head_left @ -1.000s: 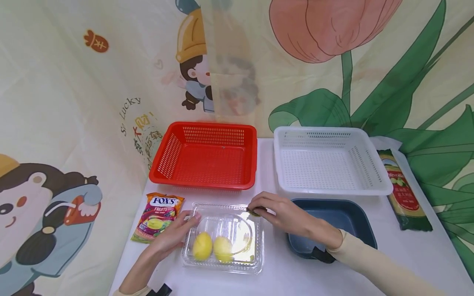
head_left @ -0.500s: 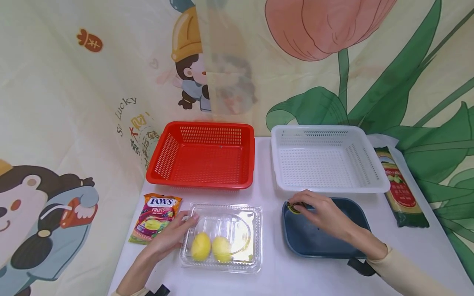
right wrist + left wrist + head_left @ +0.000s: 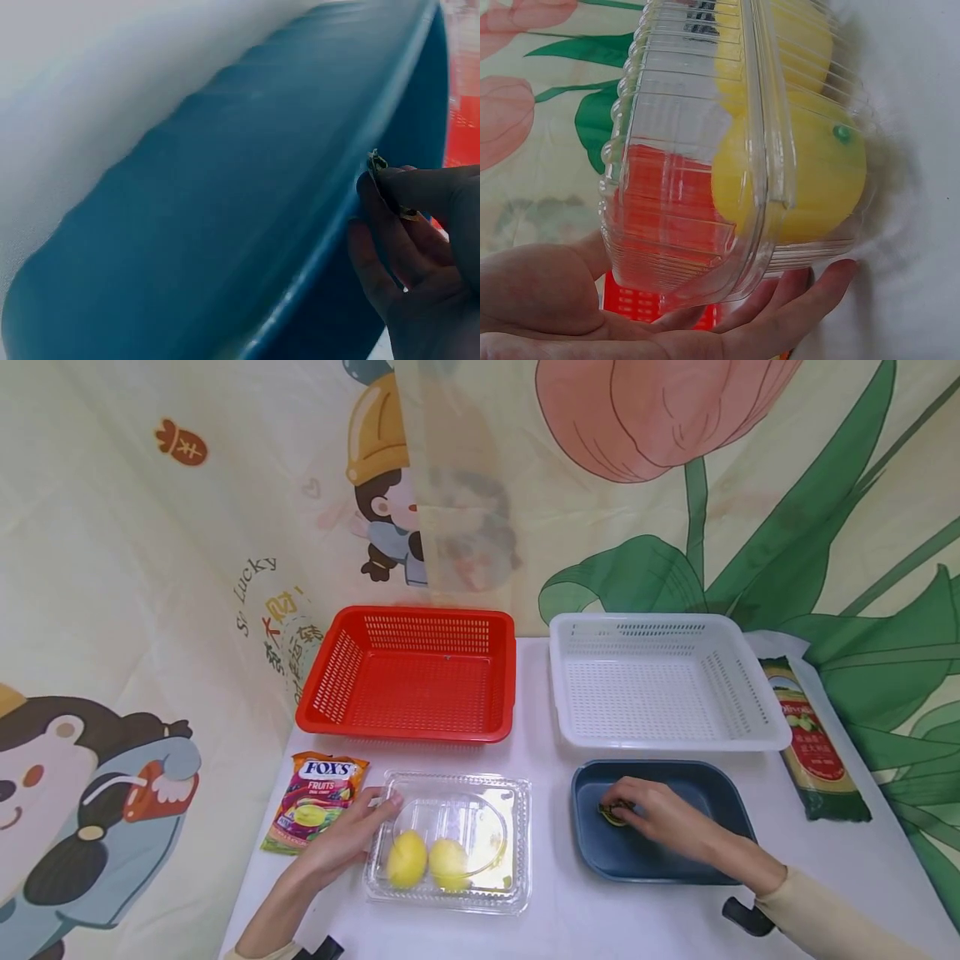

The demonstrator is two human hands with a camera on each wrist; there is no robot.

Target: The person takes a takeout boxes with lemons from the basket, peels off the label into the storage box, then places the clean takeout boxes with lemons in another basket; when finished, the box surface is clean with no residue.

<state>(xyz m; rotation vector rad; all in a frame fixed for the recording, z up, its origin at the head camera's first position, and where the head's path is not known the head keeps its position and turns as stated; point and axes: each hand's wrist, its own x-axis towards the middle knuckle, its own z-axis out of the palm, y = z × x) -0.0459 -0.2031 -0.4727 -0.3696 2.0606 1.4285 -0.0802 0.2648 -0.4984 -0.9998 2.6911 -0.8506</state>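
Note:
My left hand [image 3: 356, 837] holds the left side of a clear plastic clamshell box [image 3: 501, 852], thumb on its lid and fingers along its side. Two yellow lemon-like fruits [image 3: 407, 860] lie inside the shut box; a green tip shows on one fruit [image 3: 802, 172] in the left wrist view. Inside the dark blue tray [image 3: 701, 777], my right hand [image 3: 656, 812] pinches a small dark green and gold wrapped piece [image 3: 615, 814] between thumb and fingers. The right wrist view shows the wrapped piece [image 3: 379, 165] edge-on, past the tray's rim [image 3: 322, 247]; its kind is unclear.
Behind stand a red basket [image 3: 427, 727] and a white basket [image 3: 667, 739]. A Fox's Fruits candy bag [image 3: 315, 797] lies left of the box, beside my left hand. A green and red pasta packet [image 3: 813, 743] rests at the table's right edge.
My right hand has carried the wrapped piece from the box's top right corner rightward, then down into the blue tray. My left hand has stayed on the box.

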